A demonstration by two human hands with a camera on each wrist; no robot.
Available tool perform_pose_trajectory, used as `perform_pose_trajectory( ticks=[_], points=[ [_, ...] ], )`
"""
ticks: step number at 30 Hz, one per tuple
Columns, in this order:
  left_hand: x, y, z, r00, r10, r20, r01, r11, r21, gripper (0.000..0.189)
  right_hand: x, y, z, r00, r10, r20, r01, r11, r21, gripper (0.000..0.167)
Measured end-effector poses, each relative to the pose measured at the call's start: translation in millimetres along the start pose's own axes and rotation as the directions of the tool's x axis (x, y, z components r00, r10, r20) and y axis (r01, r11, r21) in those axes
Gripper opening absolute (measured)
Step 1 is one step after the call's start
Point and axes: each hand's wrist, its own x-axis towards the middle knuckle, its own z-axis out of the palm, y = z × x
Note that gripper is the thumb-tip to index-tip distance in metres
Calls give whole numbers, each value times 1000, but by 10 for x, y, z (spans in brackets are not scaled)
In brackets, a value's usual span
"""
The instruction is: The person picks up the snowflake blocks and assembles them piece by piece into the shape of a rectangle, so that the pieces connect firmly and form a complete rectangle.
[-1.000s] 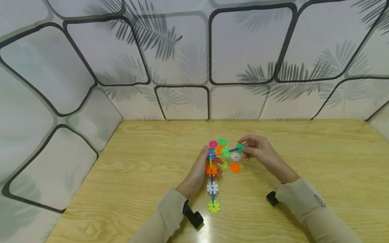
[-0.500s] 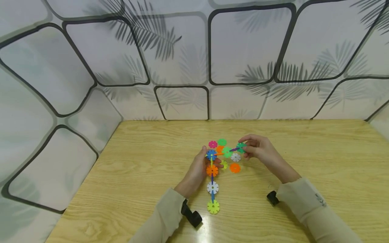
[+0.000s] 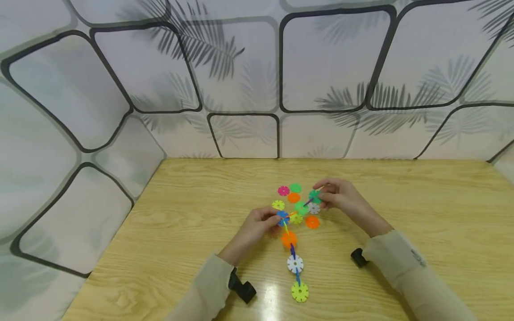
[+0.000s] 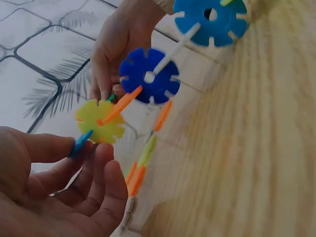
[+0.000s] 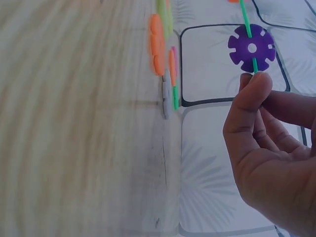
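Note:
A bent chain of slotted plastic discs hangs between both hands. My left hand pinches a blue disc at the chain's corner; that disc appears edge-on in the left wrist view. From it one arm runs toward me through yellow, an orange disc, purple, a white disc and blue, ending in a yellow disc. The other arm passes orange, a light green disc and a purple disc. At that end my right hand pinches a green disc.
Loose discs lie on the wooden table beyond and under the chain: pink, green, white, plus orange and yellow ones. A patterned cloth wall borders the table's back and left sides.
My left hand has shifted nearer and now pinches the blue disc from the left. The chain's corner and yellow end moved toward me, uncovering a loose yellow disc. My right hand stays almost in place.

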Motion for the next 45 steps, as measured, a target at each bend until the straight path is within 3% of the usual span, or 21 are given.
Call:
perform_pose_trajectory(
  ticks=[7,12,16,23,26,30,38,45],
  points=[
    [-173,-13,-42,995,-22,94,18,999,47,26,178,-6,88,994,-10,110,13,999,-34,19],
    [-295,-19,-44,990,-45,131,44,999,15,32,260,-13,200,982,-42,183,49,998,-34,15],
    [-395,-35,-17,992,-68,111,77,993,-84,32,292,-24,280,976,-43,213,51,998,-33,15],
    [-564,-80,149,994,-100,-47,84,957,-278,31,316,-83,353,971,-34,235,43,998,-35,18],
    [-624,-98,222,990,-123,-64,97,945,-312,33,308,-102,370,967,-28,253,37,999,-32,18],
    [-670,-119,276,987,-155,-35,135,938,-318,38,294,-110,387,956,-26,292,38,999,-35,17],
    [-677,-149,268,987,-162,0,154,941,-302,40,275,-103,384,937,-38,346,47,999,-16,16],
    [-664,-126,240,985,-172,9,169,953,-252,40,249,-109,357,939,-47,341,54,998,-12,18]
  ],
)
